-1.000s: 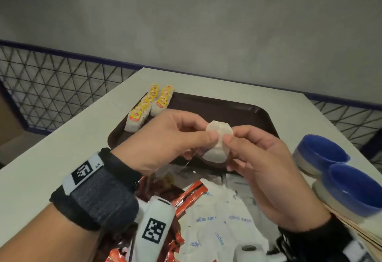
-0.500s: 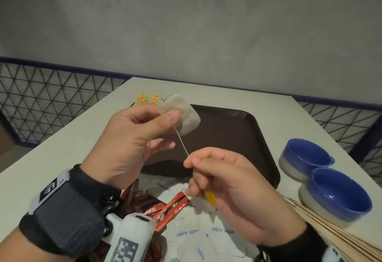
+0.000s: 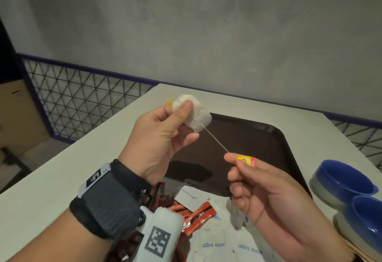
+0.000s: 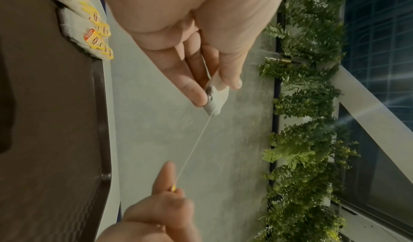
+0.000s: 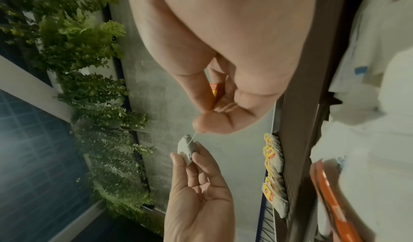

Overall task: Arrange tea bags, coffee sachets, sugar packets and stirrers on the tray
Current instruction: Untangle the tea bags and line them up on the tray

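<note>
My left hand [image 3: 165,135] pinches a white tea bag [image 3: 197,115] between thumb and fingers, raised above the dark brown tray [image 3: 258,148]. From the bag a thin string [image 3: 213,137] runs taut down to its yellow and red tag [image 3: 246,161], which my right hand [image 3: 258,181] pinches. The left wrist view shows the tea bag [image 4: 214,102] and string [image 4: 194,145] too. Several tea bags with yellow tags [image 5: 273,175] lie in a row along the tray's far left edge. White sugar packets [image 3: 217,243] and red coffee sachets [image 3: 198,216] lie heaped in front of the tray.
Two blue bowls [image 3: 351,195] stand stacked at the right on the pale table [image 3: 62,179]. Wooden stirrers [image 3: 359,254] poke out beneath them at the lower right. A wire mesh fence [image 3: 82,98] runs behind the table's left side.
Both hands held the tea bag together a second ago. They have since drawn apart: the left lifted the bag up and left, the right pulled the tag down and right, stretching the string.
</note>
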### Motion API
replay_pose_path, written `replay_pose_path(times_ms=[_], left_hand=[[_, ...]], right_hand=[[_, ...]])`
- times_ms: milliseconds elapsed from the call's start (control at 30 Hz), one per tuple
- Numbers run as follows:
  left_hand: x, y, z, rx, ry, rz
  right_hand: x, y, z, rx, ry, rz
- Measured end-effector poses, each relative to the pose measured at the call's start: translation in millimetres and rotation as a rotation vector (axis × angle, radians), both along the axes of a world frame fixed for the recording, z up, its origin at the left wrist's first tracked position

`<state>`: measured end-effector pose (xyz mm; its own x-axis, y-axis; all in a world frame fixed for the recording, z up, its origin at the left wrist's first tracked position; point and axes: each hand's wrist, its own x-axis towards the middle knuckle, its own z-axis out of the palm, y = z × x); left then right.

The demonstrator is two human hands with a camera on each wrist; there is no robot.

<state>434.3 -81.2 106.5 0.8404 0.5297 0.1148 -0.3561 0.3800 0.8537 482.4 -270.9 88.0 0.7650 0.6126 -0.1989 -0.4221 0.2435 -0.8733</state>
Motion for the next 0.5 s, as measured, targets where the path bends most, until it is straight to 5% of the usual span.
replay_pose_path(times_ms=[500], left_hand=[[-0.4, -2.1, -1.7, 0.072, 0.116, -0.144]], right_hand=[[-6.1, -1.1, 10.9, 0.155, 0.11, -0.061]])
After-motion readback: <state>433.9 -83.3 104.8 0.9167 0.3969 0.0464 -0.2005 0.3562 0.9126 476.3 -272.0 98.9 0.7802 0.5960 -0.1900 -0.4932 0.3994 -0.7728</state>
